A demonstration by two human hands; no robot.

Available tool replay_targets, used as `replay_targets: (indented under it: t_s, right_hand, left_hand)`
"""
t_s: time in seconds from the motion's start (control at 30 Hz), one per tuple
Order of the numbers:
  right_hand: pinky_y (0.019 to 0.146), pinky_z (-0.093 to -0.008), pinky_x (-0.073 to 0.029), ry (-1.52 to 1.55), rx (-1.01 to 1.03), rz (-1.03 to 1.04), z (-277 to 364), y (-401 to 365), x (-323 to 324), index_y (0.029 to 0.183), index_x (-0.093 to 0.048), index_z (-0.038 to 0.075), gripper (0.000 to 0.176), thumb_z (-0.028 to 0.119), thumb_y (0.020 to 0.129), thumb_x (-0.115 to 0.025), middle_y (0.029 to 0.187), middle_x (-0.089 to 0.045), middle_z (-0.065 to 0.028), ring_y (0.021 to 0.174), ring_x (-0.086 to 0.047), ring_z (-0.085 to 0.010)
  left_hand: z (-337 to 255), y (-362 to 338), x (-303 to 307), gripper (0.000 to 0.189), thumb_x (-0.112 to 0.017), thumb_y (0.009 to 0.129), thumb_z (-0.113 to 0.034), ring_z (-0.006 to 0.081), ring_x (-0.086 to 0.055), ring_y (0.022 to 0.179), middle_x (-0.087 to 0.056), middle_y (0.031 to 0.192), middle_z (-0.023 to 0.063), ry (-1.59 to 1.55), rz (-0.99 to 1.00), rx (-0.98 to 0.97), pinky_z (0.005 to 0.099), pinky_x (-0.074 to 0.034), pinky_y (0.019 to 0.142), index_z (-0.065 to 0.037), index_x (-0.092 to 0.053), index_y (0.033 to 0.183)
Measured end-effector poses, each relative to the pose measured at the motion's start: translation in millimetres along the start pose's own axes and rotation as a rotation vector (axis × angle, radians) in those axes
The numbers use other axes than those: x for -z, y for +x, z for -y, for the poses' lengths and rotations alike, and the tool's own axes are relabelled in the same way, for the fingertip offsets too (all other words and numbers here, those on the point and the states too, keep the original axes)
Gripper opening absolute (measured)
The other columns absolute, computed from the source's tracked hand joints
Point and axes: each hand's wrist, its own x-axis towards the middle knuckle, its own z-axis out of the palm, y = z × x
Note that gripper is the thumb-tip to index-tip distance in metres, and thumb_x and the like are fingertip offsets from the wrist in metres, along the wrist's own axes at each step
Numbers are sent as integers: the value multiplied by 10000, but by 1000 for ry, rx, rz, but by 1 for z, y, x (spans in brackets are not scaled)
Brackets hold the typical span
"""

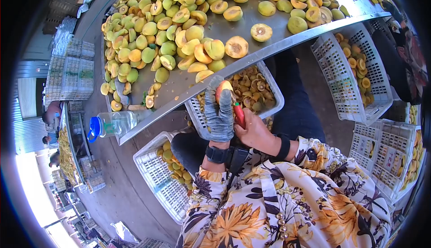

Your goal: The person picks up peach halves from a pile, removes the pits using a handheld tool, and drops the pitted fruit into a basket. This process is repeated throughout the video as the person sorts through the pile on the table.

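Note:
My left hand (219, 115), in a grey knitted glove, is closed around a yellow-red fruit (223, 88) held just below the edge of the metal table (251, 55). My right hand (256, 131), bare, grips a red-handled knife (239, 114) pressed against the fruit from the right. Both hands are over a white plastic crate (274, 96) holding cut fruit halves. A heap of whole and halved green-yellow fruits (179, 28) covers the table above.
A plastic water bottle with a blue cap (112, 123) lies at the table's near edge. More white crates with fruit stand at lower left (157, 176) and right (354, 73). Stacked empty crates (72, 73) stand far left. Another person's dark sleeve (399, 46) is at right.

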Motion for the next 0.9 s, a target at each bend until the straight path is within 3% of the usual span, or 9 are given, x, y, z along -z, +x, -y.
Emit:
replay_targets:
  t_s: [0.07,0.2,0.3,0.53,0.67,0.7,0.8,0.83,0.9]
  right_hand:
    - [576,-419,-424,-55,-7,-34,3,0,-1,894,-433,-54,262,73,736,-599,669,-520,-254,651,-537,-416]
    - [569,-383,-412,36,20,-66,8,5,-1,880,-422,-15,231,69,745,-589,670,-498,-212,629,-522,-359]
    - [578,-398,-418,-47,-60,-13,10,2,1,890,-424,-17,240,65,741,-593,671,-508,-228,655,-543,-388]
    - [559,-423,-437,-92,5,-31,4,0,-3,907,-393,-43,278,53,729,-584,680,-522,-271,677,-557,-433]
    - [541,-412,-433,4,33,41,1,-2,-2,915,-398,-33,267,49,732,-574,675,-525,-259,661,-557,-426]
    - [531,-409,-430,30,60,98,1,-1,0,919,-399,-29,261,45,735,-568,671,-526,-253,654,-558,-421]
    - [521,-406,-427,-18,129,197,5,1,8,931,-402,-23,255,42,742,-561,648,-526,-240,634,-557,-411]
    - [519,-412,-426,-72,139,193,7,1,8,944,-405,-17,256,39,746,-557,621,-521,-234,624,-559,-404]
    - [522,-416,-426,-89,123,185,7,4,4,945,-409,-17,258,42,745,-561,616,-519,-235,619,-558,-406]
  left_hand:
    - [-1,0,2,364,-490,895,-344,206,-490,944,-500,1026,101,-103,38,69,330,-393,860,-19,-555,1046]
    - [7,-2,-4,394,-469,904,-363,193,-492,952,-503,1022,91,-164,55,10,317,-405,855,-8,-544,1058]
    - [20,-7,-5,435,-455,910,-382,166,-493,976,-487,1102,82,-395,49,179,297,-436,848,-32,-461,1167]
    - [23,-7,-1,434,-479,900,-375,170,-505,953,-469,1150,82,-191,125,114,279,-482,767,-62,-435,1198]
    - [15,2,1,342,-522,880,-289,201,-530,896,-524,1062,117,-472,51,298,296,-444,802,-2,-554,1063]
    - [13,8,10,293,-524,874,-232,210,-569,843,-551,1027,122,-670,114,457,302,-485,756,-3,-554,1055]
    - [34,20,28,250,-528,866,-185,215,-595,822,-568,1018,123,-539,361,277,314,-519,713,-11,-553,1044]
    - [32,26,33,238,-542,849,-153,225,-606,826,-574,1016,128,-732,416,379,317,-532,696,-6,-545,1035]
    - [28,27,32,272,-541,851,-196,222,-604,831,-581,1001,121,-715,344,453,322,-536,687,-10,-542,1050]
